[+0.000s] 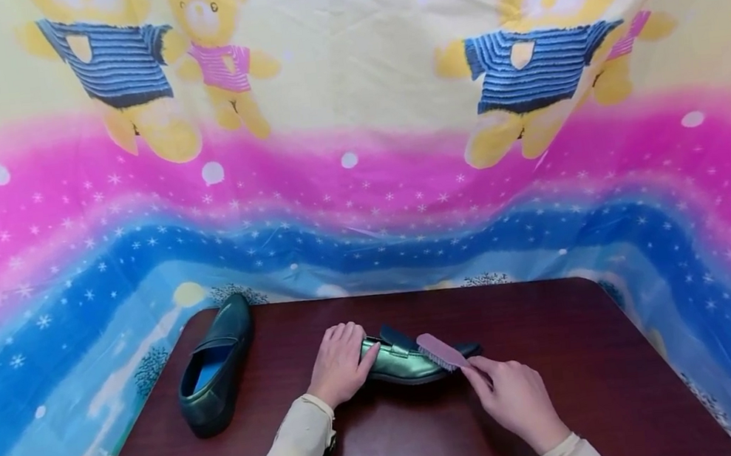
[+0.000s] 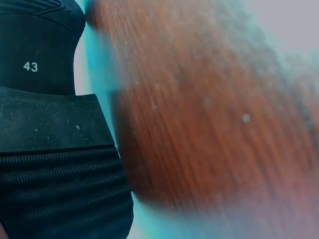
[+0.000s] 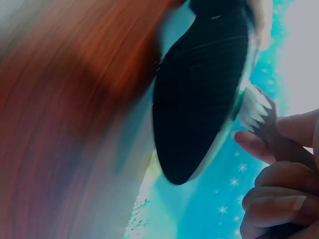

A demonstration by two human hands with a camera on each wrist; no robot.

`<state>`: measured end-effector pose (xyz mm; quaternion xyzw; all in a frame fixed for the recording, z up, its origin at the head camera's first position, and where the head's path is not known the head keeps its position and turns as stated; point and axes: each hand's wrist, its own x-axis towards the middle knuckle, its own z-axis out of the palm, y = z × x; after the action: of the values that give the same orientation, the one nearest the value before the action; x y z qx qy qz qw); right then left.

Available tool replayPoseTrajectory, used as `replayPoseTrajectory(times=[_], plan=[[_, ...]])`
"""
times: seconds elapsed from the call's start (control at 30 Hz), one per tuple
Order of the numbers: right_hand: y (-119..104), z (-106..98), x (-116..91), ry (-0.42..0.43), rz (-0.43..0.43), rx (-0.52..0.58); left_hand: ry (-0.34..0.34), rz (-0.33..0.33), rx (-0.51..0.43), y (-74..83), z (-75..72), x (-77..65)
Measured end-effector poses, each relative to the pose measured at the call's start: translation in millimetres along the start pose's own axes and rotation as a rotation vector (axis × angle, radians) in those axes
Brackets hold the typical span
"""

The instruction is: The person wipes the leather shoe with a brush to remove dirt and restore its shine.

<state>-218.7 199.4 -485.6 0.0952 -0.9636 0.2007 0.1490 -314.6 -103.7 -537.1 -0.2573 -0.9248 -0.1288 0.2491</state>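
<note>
Got cream sleeves nearest in the head view, then left hand gripping green shoe by its back end, mid-table, and right hand pinching pink brush at the toe end. Also got second shoe off left on brown table, bear-print cloth far back. From left wrist, seeing sole stamped 43, ribbed heel. From right wrist, catching bristles against the shoe's edge.

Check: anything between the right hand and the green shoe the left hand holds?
Only the brush: the right hand grips it, bristles at the green shoe's upper, toward the toe. Nothing else visible intervenes; the other shoe stands off to the left.
</note>
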Motion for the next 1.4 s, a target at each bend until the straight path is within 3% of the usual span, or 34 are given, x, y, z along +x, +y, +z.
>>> replayPoseTrajectory(times=[0.23, 0.57, 0.7, 0.87, 0.97, 1.17, 1.4], plan=[[26.8, 6.2, 5.5, 0.028, 0.060, -0.002, 0.018, -0.003, 0.008, -1.9, -3.2, 0.4], [58.0, 3.6, 13.9, -0.060, 0.190, -0.050, -0.033, -0.012, 0.020, -1.8, -4.2, 2.4], [53.4, 0.9, 14.2, -0.048, 0.169, -0.068, -0.011, 0.004, 0.017, 0.1, -2.9, 3.4], [32.8, 1.5, 9.6, 0.030, 0.027, -0.040, 0.018, 0.009, 0.033, 0.1, -0.8, 2.5], [18.5, 3.2, 5.4, 0.013, -0.025, -0.006, 0.003, 0.000, 0.031, 0.1, -0.1, 1.2], [4.1, 4.6, 1.4, -0.018, -0.028, 0.016, -0.024, -0.009, 0.028, 1.2, 0.7, 1.6], [13.2, 9.1, 4.4, -0.007, 0.011, -0.001, -0.012, -0.006, 0.045, 2.1, 0.7, 1.6]])
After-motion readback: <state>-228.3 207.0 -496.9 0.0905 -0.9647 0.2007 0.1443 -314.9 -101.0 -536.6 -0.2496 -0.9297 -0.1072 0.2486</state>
